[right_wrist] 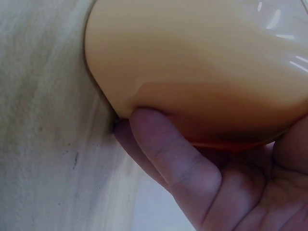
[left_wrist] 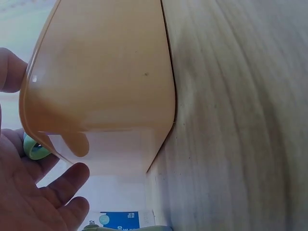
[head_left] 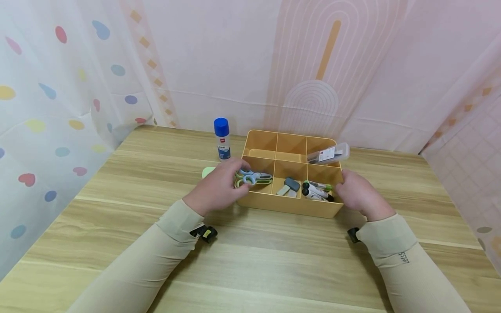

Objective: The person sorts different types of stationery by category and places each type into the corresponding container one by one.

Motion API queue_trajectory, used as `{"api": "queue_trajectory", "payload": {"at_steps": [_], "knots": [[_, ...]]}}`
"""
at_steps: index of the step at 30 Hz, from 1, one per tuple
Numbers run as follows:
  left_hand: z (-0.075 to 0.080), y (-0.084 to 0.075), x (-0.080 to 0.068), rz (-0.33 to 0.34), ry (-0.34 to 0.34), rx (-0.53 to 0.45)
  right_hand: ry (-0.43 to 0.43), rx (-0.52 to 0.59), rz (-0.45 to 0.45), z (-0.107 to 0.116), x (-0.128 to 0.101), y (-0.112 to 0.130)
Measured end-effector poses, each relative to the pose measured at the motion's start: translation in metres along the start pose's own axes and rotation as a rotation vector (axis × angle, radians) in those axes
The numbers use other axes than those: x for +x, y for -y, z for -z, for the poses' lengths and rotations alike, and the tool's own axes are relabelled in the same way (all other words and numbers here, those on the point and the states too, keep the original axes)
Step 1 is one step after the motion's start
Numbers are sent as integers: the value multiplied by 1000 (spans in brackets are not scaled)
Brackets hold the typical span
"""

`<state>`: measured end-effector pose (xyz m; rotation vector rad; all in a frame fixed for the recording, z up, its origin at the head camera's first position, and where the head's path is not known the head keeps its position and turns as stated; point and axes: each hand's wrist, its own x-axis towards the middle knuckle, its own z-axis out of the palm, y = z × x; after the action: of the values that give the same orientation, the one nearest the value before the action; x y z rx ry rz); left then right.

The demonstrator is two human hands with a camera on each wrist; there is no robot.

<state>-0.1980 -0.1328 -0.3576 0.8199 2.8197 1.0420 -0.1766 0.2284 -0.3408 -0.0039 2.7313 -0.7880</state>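
Observation:
An orange divided desk organizer (head_left: 291,208) stands on the wooden table. My left hand (head_left: 219,184) holds its left end, thumb by the front rim and fingers along the end wall. Scissors (head_left: 253,177) with blue and green handles lie in the front left compartment, handles at the left hand. On the right, my right hand (head_left: 360,193) grips the other end, its fingers pressed against the outer wall (right_wrist: 192,57). Erasers (head_left: 291,184) lie in the front middle compartment, markers (head_left: 313,191) in the front right one. A clear plastic case (head_left: 328,153) leans in the back right compartment.
A blue-capped spray can (head_left: 222,139) stands behind the left hand. A pale green object (head_left: 207,171) shows partly beside that hand. Patterned curtains (head_left: 219,56) hang along the table's back and sides.

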Motion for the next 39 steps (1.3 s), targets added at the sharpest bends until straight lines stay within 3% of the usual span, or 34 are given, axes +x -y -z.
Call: {"api": "queue_trajectory", "payload": {"at_steps": [9,14,25,32,39], "knots": [[2,4,-3,-47,6,39,-8,-10,3,-1,0,1],[6,5,-4,-53,7,12,-7,-6,5,-2,0,1],[20,5,-7,-34,-103,-86,-9,-11,5,-1,0,0],[29,12,-6,-11,-174,2,-17,-21,13,0,-1,0],[34,16,-5,46,-186,84,-14,-19,9,0,-1,1]]}}
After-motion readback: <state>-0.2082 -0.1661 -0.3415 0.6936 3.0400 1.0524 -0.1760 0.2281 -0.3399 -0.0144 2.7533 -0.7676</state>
